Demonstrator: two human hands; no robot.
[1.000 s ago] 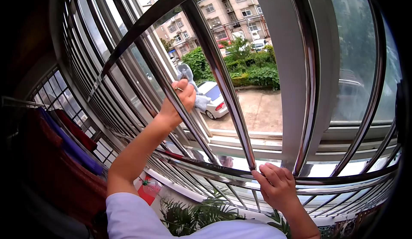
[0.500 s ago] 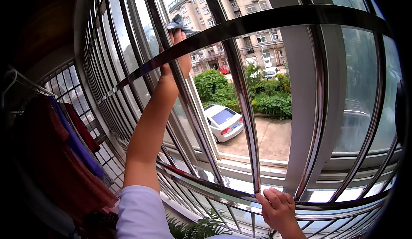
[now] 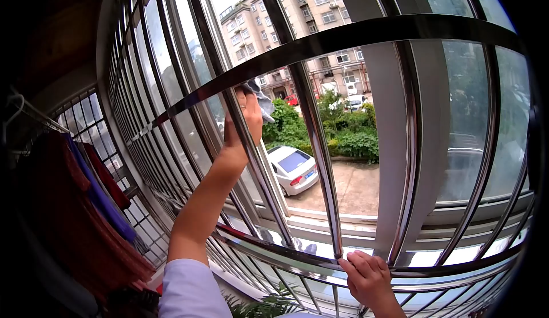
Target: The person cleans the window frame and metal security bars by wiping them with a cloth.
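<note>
My left hand (image 3: 253,119) reaches between the upright metal bars (image 3: 320,141), its fingers closed on a crumpled grey-blue cloth (image 3: 265,105). The cloth is just below the curved upper rail (image 3: 412,28), beside the edge of the window; whether it touches the frame or glass I cannot tell. A bar crosses in front of that hand and hides part of it. Lower down, my right hand (image 3: 369,275) has its fingers curled over the lower metal rail (image 3: 452,270), at the foot of an upright bar.
A grey window frame (image 3: 394,146) and glass panes stand behind the bars. Clothes (image 3: 63,209) hang at the left, and plant leaves (image 3: 269,304) show at the bottom. Outside are a white car (image 3: 293,166), green bushes (image 3: 354,138) and a building (image 3: 320,4).
My left hand has moved down with the cloth, from above the upper rail to below it. My right hand stays on the lower rail. The view has shifted slightly.
</note>
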